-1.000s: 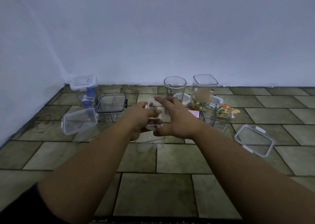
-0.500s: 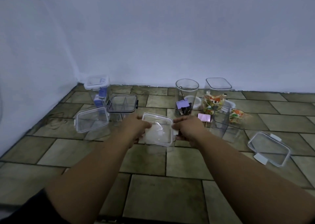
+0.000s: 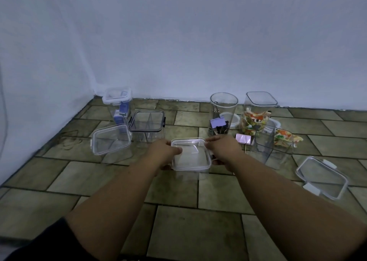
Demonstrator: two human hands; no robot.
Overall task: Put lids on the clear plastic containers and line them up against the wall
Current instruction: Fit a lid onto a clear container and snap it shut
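Observation:
A clear square lid (image 3: pixel 190 155) lies flat on top of a clear container at the middle of the tiled floor. My left hand (image 3: pixel 161 151) grips its left edge and my right hand (image 3: pixel 221 150) grips its right edge. The container below is mostly hidden by the lid and my hands. Three lidded containers stand at the left: a tall one with a white clip lid (image 3: pixel 117 101) near the corner, one with a black-rimmed lid (image 3: pixel 147 123), and a tilted clear-lidded one (image 3: pixel 111 141).
A round open cup (image 3: pixel 223 111) with binder clips and an open square jar (image 3: pixel 258 113) with colourful packets stand near the wall. An open clear container (image 3: pixel 273 149) sits right of my hands. A loose clip lid (image 3: pixel 321 176) lies at far right. A round white lid (image 3: pixel 231 119) lies behind the cup.
The lid went from held upright between my hands to lying flat on the container. Both hands moved to its sides. The view shifted slightly left.

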